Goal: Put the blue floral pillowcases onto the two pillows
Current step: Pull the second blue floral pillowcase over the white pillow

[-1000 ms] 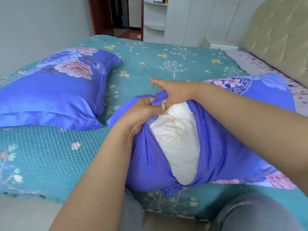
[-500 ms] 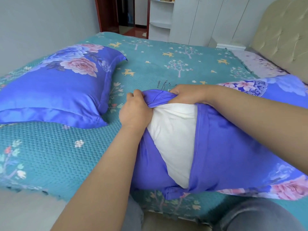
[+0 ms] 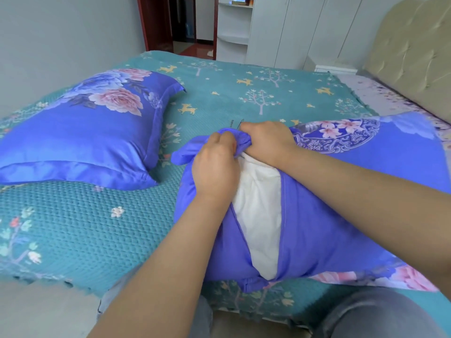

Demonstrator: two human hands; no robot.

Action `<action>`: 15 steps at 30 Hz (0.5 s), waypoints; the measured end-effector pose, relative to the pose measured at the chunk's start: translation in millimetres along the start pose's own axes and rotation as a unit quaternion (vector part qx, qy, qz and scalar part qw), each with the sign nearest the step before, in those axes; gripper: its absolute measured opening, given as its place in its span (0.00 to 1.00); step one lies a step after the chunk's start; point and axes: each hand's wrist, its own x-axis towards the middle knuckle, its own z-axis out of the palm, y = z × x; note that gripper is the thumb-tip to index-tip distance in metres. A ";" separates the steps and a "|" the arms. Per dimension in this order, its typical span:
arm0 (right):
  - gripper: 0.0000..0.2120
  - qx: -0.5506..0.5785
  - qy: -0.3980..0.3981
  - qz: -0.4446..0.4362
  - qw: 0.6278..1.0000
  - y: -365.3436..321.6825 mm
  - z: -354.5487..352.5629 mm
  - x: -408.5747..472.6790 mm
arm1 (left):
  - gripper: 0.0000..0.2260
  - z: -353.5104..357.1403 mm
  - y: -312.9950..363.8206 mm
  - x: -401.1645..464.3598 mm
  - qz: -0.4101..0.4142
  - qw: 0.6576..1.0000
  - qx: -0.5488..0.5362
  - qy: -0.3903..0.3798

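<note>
A teal bedspread (image 3: 102, 230) printed with small trees, deer and flowers covers the bed, its scalloped near edge running along the bottom of the view above pale floor. At the right stands a tufted beige headboard (image 3: 410, 57), with a strip of floral sheet (image 3: 380, 93) showing just below it. Behind the bed are white wardrobe doors (image 3: 300, 30), a white open shelf unit (image 3: 234, 28) and a dark red door frame (image 3: 151, 23) opening onto another room; a plain grey wall runs along the left. The dressed pillow (image 3: 80, 142), fully in its blue floral case, lies on the left of the bed, its flanged edge close to the second pillowcase (image 3: 341, 215) but apart from it. That second case lies at the near right edge of the bed, with the white pillow (image 3: 258, 215) showing through a long gap in the blue cloth. At the top of this gap the left hand (image 3: 216, 172) and the right hand (image 3: 268, 142) sit close together, each with fingers curled tight on bunched blue fabric. A wide stretch of bedspread lies bare between the two pillows and beyond them toward the far edge. Grey-trousered knees (image 3: 371, 315) press up to the bed's near side.
</note>
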 end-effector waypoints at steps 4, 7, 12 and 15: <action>0.15 -0.007 -0.024 0.053 0.998 0.6 13.8 2.0 | 0.10 -4.3 -7.1 1.7 -0.042 0.998 0.028 -0.038; 0.19 0.081 -0.085 0.040 0.992 4.8 12.6 4.2 | 0.11 -11.2 -17.9 8.4 -0.077 0.995 0.038 -0.057; 0.28 0.149 -0.072 -0.041 0.985 18.0 7.0 -4.7 | 0.07 -5.4 -4.6 7.1 -0.211 0.913 -0.331 -0.111; 0.24 0.156 -0.066 -0.071 0.983 12.7 6.7 -10.4 | 0.12 -4.1 6.3 3.7 -0.248 0.841 -0.451 -0.167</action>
